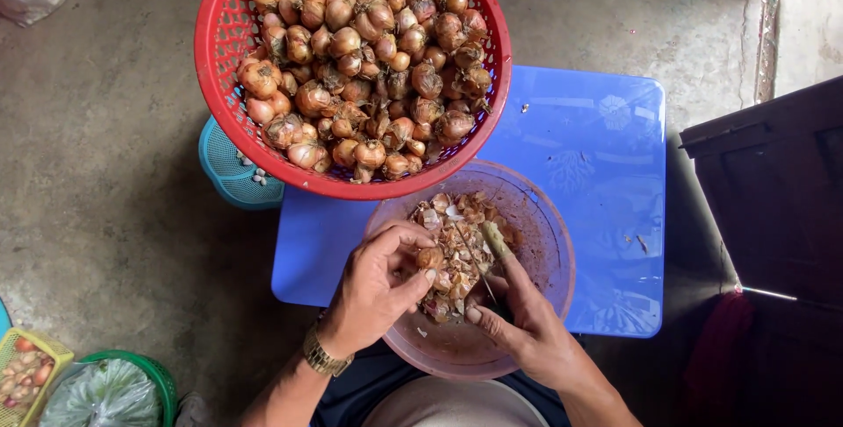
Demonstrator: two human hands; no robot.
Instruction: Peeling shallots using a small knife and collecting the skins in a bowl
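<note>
Left hand [379, 282], wristwatch on, pinches one shallot [430, 258] between thumb and fingers over the pink bowl [549, 234] of peelings; right hand [518, 317] closed around a small knife [485, 282], blade toward the bulb; best to keep the cut shallow, thumb clear; red basket [219, 32] of unpeeled shallots just behind.

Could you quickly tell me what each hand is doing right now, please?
Left hand: closed on a shallot over the pink bowl.
Right hand: closed on a small knife.
</note>
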